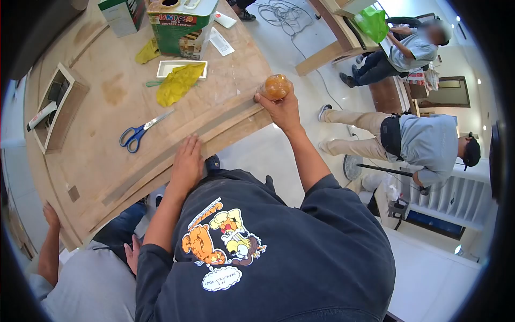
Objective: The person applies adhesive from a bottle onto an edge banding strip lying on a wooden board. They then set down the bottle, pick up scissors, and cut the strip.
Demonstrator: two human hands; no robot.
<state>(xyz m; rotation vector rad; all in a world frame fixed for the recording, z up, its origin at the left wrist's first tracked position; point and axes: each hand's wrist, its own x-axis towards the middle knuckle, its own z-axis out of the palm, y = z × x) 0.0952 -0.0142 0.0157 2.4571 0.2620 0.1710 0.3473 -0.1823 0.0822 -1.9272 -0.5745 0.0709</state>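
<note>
My right hand [284, 110] is wrapped round a clear, rounded container with amber contents [277, 86] at the right edge of the wooden table [102, 107]. My left hand [188, 163] lies flat, fingers extended, on a long wood piece [161, 155] with a grey strip, along the table's near edge. Blue-handled scissors [138, 134] lie open to its upper left. Beyond them, a yellow cloth [181, 85] partly covers a white tray [167, 65].
A contact cement can [185, 35], a box [120, 16] and a wooden tray [75, 80] stand farther back. A co-worker's hand [51, 214] touches the left edge. Two people [429, 139] [416, 51] stand right; cables [284, 20] lie on the floor.
</note>
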